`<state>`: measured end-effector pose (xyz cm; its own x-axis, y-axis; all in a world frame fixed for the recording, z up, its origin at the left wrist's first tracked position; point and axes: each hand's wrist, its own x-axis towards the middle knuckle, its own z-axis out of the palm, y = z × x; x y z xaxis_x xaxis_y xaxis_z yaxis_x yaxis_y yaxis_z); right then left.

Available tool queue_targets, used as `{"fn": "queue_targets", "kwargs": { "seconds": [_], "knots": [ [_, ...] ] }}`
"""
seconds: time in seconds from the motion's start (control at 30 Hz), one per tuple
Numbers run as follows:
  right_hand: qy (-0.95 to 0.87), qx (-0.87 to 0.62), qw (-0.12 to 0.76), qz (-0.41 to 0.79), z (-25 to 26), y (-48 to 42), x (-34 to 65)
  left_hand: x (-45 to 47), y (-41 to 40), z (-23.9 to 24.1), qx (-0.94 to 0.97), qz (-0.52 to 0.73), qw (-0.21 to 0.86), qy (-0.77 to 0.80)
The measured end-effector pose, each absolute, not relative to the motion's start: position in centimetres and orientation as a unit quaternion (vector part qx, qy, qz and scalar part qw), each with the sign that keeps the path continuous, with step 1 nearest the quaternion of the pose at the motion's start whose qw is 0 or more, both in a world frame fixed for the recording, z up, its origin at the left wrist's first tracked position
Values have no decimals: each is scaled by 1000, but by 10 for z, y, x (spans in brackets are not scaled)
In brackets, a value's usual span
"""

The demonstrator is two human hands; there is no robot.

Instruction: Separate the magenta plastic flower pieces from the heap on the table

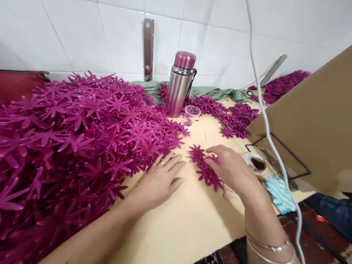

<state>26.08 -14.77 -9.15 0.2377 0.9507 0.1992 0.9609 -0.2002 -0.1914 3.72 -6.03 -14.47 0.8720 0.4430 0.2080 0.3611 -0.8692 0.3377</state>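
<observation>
A big heap of magenta flower-shaped cutouts (71, 129) covers the left half of the cream table (178, 226). My left hand (160, 180) lies flat on the table at the heap's edge, fingers stretched out, a ring on one finger. My right hand (233, 170) rests palm down on a small row of the same magenta flowers (204, 168), fingers curved and touching them. Two bangles circle my right wrist.
A pink-capped steel flask (179, 84) and a small clear cup (191, 114) stand at the back. More flowers (233, 118) lie beyond. A cardboard box (320, 123) fills the right, a white cable (271, 140) hangs in front, and a red bag (5, 83) sits back left.
</observation>
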Motion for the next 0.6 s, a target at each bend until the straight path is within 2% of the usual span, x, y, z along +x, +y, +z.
{"fn": "queue_targets", "kwargs": {
  "seconds": [0.07, 0.2, 0.4, 0.6],
  "knots": [
    [-625, -772, 114, -30, -106, -156, 247, 36, -55, -146, 942, 143, 155, 261],
    [-627, -767, 130, -35, -138, -168, 209, 36, -51, -149, 927, 163, 176, 287],
    [-706, -666, 237, 30, -141, -160, 171, 38, -48, -149, 909, 218, 215, 282],
    [-636, -652, 397, 117, -129, -151, 192, 37, -48, -148, 912, 215, 207, 280]
  ]
}}
